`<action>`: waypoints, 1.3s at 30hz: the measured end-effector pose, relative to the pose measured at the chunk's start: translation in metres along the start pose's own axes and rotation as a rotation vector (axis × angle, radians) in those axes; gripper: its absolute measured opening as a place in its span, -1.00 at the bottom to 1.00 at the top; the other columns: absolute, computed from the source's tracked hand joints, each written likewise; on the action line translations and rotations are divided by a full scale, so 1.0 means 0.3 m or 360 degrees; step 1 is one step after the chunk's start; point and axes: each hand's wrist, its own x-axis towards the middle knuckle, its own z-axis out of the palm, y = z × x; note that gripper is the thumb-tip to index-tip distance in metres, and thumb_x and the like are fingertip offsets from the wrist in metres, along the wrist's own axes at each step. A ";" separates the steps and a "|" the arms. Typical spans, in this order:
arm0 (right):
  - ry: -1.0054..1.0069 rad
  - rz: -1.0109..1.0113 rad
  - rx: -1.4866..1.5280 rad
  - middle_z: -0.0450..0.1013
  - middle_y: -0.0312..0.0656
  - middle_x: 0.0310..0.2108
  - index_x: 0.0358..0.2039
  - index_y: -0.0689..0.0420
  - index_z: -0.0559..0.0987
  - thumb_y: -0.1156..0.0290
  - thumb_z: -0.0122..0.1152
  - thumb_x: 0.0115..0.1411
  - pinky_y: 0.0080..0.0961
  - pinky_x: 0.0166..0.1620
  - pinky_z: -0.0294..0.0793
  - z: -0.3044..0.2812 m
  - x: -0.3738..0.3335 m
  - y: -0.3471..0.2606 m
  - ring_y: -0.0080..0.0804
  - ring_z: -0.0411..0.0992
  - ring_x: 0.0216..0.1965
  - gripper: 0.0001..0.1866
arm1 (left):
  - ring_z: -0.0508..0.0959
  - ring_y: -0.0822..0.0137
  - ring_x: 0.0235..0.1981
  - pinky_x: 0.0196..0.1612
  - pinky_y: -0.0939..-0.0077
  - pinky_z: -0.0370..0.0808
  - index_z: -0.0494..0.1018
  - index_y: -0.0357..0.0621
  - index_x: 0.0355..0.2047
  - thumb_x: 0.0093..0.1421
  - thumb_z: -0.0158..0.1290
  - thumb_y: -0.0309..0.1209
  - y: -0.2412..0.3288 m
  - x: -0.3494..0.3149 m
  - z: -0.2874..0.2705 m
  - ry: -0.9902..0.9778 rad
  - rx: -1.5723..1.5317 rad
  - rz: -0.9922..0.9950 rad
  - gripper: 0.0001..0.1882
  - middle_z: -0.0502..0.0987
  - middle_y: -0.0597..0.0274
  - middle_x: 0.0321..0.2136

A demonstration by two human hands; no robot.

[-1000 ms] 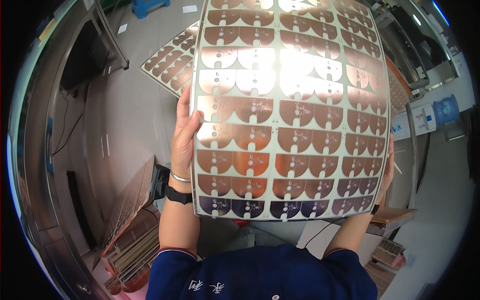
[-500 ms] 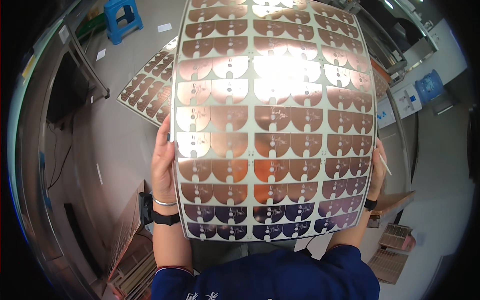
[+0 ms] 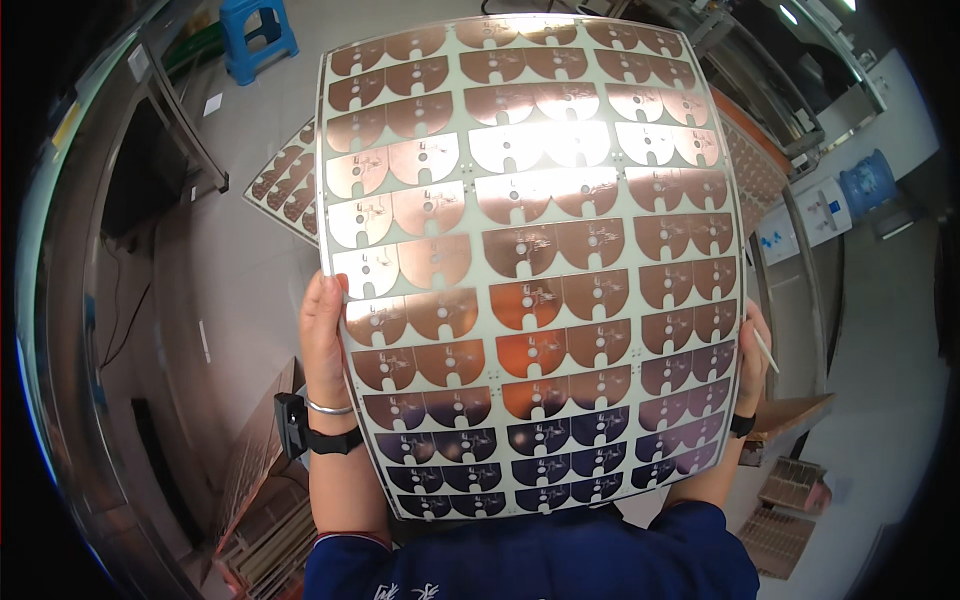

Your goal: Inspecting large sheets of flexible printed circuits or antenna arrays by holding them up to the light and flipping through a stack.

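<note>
A large circuit board panel (image 3: 555, 250), pale with rows of coppery half-round pieces, is held up in front of me and fills the middle of the view. At its left edge my left hand (image 3: 322, 335) is closed, thumb along the rim and the other fingers hidden behind. My right hand (image 3: 752, 350) grips the opposite edge, its fingers partly behind the panel. A thin white stick (image 3: 766, 350) juts out from between the right hand's fingers. Light glares off the upper middle of the panel, while its lower rows look dark.
Another coppery panel (image 3: 285, 190) shows behind the left edge. A blue stool (image 3: 258, 40) stands at the far left. Racks with boards (image 3: 265, 545) are low on the left, and more boards (image 3: 790, 490) lie low on the right. A water dispenser (image 3: 815, 215) stands far right.
The panel has tilted, its top edge coming down into view and shifting left, while its lower edge has dropped closer to me. Both hands keep their hold on its sides.
</note>
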 end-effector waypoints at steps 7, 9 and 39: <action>0.0053 -0.0033 -0.0133 0.45 -0.11 -0.18 -0.02 0.40 0.38 0.23 0.00 0.22 -0.61 -0.12 0.34 0.006 -0.005 -0.037 -0.51 0.40 -0.20 -0.52 | 0.45 0.55 -0.31 -0.22 0.68 0.38 0.41 -0.28 -0.20 0.27 -0.09 -0.32 0.009 0.009 -0.006 0.0094 0.0303 0.0058 -0.74 0.51 0.26 -0.30; -0.0004 -0.0023 -0.0095 0.46 -0.12 -0.19 -0.02 0.39 0.38 0.23 0.01 0.22 -0.62 -0.13 0.34 0.000 -0.006 -0.044 -0.51 0.40 -0.21 -0.53 | 0.45 0.55 -0.33 -0.24 0.69 0.37 0.41 -0.27 -0.22 0.27 -0.10 -0.31 0.013 0.008 0.022 0.0066 0.0264 0.0051 -0.75 0.51 0.27 -0.33; -0.0016 -0.0098 -0.0219 0.47 -0.15 -0.20 0.01 0.41 0.38 0.40 -0.05 0.25 -0.67 -0.13 0.32 0.031 -0.003 -0.178 -0.55 0.37 -0.20 -0.60 | 0.16 0.71 -0.73 -0.67 0.81 0.01 0.34 -0.07 -0.55 0.30 -0.15 -0.23 0.074 -0.011 0.069 0.0218 0.0571 0.0587 -0.70 0.27 0.53 -0.73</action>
